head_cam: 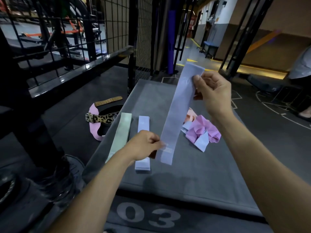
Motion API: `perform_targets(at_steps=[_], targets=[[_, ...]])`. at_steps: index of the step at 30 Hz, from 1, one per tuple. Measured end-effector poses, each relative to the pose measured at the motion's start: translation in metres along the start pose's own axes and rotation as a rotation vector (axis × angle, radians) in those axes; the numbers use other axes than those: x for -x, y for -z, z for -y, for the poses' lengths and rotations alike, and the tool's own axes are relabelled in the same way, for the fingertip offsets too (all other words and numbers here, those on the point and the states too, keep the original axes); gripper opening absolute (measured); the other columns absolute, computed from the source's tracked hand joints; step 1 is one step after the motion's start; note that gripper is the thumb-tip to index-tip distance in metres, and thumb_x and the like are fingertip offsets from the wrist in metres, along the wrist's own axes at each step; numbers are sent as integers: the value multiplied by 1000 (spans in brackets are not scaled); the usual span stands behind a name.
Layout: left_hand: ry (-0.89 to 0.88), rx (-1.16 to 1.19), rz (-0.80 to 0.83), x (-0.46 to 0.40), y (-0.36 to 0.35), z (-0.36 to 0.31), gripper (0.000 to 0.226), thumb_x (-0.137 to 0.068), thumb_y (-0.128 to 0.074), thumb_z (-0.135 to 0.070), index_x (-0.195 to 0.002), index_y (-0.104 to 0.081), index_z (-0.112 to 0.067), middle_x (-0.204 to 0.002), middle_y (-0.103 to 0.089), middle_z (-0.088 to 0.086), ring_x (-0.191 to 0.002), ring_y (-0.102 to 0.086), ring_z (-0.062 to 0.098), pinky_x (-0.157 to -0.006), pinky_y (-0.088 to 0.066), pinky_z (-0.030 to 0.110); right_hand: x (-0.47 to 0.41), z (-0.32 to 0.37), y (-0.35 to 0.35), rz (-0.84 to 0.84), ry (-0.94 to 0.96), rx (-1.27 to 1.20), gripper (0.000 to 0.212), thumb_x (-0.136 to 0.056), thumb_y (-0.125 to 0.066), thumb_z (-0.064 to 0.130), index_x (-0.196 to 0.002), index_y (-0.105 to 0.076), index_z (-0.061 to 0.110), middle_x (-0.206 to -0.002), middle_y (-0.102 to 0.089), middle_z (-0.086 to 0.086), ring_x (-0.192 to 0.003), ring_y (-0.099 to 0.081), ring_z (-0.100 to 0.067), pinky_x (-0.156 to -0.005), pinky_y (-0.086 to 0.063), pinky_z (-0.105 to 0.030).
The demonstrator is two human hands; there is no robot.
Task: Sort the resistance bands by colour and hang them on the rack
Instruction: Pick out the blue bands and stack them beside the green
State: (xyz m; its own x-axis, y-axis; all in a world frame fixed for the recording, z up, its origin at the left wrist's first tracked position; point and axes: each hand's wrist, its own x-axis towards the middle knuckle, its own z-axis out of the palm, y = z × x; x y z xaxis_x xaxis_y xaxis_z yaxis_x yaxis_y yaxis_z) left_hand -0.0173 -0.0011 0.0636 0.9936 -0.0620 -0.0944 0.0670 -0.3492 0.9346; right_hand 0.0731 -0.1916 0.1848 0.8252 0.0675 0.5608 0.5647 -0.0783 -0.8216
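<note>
— Head view first: what are the hands doing?

— Both hold one long pale lilac band (178, 105), stretched flat in the air above a grey padded box (210, 174). The right hand (213, 91) pinches its upper end between thumb and fingers. The left hand (144, 145) pinches the lower end; its fingertips are hidden behind the knuckles, so only the curl of the fingers shows.

— Where are the other bands?

— Two lie flat on the box top, side by side. A pale green band (120, 135) is nearer the left edge, and a stack of lilac bands (143, 125) lies just right of it. The left wrist covers the middle of that stack, so I cannot count its layers. To the right sits a crumpled pile of bands (202, 130) in pink, pale blue and a peach shade; the held band hides part of it, and the colours tangle too much to separate.

— Anything beyond the box?

— On the dark floor (70, 115) to the left lie a leopard-print belt (101, 118), a tan strap (108, 101) with holes and something pink, partly cut off by the box edge. A black wire fence (67, 39) stands behind. The box front bears "03". At the far right edge a person is mostly out of frame. No rack is identifiable.
</note>
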Motion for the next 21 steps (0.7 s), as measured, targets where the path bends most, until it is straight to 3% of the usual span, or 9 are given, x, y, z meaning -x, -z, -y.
perform_targets(at_steps=[2,5,9,12,16,19,21], targets=[[46,52,-82,0,8,3,21,-93,-73,-23,-85,-75,-4,-74,-65,6,-61,-54,10,-56,-46,15,-12,-12,-11,-11,-23,11,6,-95,-69,16,-96,-66,11,-84,-67,-11,-67,-63,-17,-57,-58,-33],[129,155,-151,-6,22,12,20,-91,-75,-24,-82,-78,-6,-69,-58,5,-64,-57,16,-62,-59,28,-28,-31,-30,-19,-76,4,9,-94,-71,15,-96,-67,7,-82,-67,-9,-68,-63,-17,-58,-58,-32],[236,136,-174,-9,33,18,19,-90,-77,-19,-81,-76,-2,-56,-54,0,-48,-57,16,-62,-62,36,-44,-61,-62,11,-183,-6,10,-92,-73,16,-93,-67,8,-77,-70,-2,-68,-64,-14,-60,-57,-30],[333,-52,-82,-6,36,15,23,-90,-77,-21,-75,-73,-5,-55,-66,5,-51,-67,22,-68,-63,38,-48,-96,-86,113,-279,34,8,-93,-72,17,-90,-67,11,-72,-69,2,-55,-61,-9,-51,-52,-24],[417,-466,-30,-10,38,13,28,-88,-76,-36,-96,-73,-10,-88,-74,9,-73,-73,25,-75,-60,34,-39,-147,-111,215,-419,130,10,-94,-71,17,-90,-69,7,-74,-68,-2,-49,-60,-3,-47,-45,-19],[455,-458,43,-13,36,12,25,-91,-75,-31,-93,-72,-6,-68,-72,5,-50,-67,17,-68,-62,32,-29,-179,-125,241,-515,137,13,-94,-71,13,-82,-65,9,-70,-63,-3,-44,-56,-1,-42,-39,-13],[474,-439,68,-15,35,12,24,-94,-71,-26,-85,-69,-4,-54,-68,2,-44,-65,13,-65,-62,29,-27,-199,-132,236,-548,179,14,-91,-74,15,-79,-66,11,-66,-61,1,-49,-53,-3,-47,-40,-13]])
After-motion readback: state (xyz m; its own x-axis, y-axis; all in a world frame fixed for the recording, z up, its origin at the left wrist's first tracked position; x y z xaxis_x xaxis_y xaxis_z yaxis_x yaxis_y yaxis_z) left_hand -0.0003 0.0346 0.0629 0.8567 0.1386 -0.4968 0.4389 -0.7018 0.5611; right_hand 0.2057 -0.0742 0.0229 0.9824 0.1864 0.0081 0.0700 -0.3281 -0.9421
